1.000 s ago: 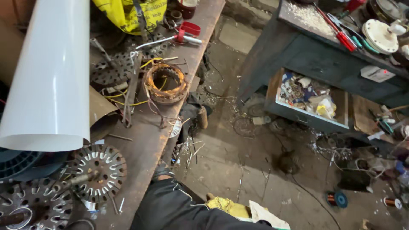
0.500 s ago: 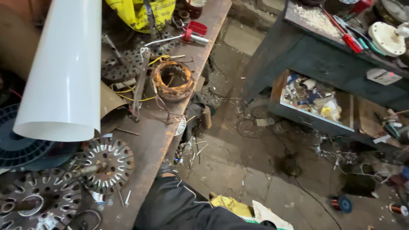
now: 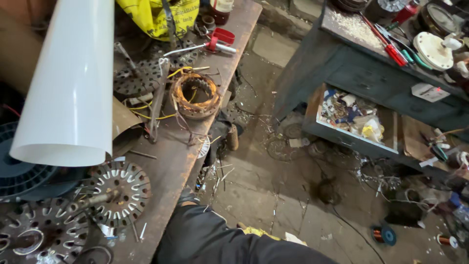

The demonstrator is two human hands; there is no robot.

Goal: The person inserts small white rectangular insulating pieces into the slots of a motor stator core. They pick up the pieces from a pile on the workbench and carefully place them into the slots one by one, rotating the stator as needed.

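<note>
Neither of my hands shows in the head view. A dark-clothed limb [image 3: 220,242] reaches in from the bottom edge, next to the rusty workbench [image 3: 171,166]. On the bench lies a motor stator with a copper winding [image 3: 195,95] and loose yellow wires. Slotted metal discs [image 3: 117,190] lie at the near left. A large white rolled sheet [image 3: 73,78] rests across the bench's left side. A red-handled tool [image 3: 217,41] lies further back.
A yellow bag [image 3: 156,17] sits at the bench's far end. To the right stands a dark cabinet [image 3: 356,73] with an open drawer of scraps [image 3: 351,115] and red screwdrivers [image 3: 388,46] on top. Wire scraps and small copper spools [image 3: 381,234] litter the concrete floor.
The view has shifted a little, so the white roll and the discs sit more toward the frame's middle. Nothing on the bench has moved.
</note>
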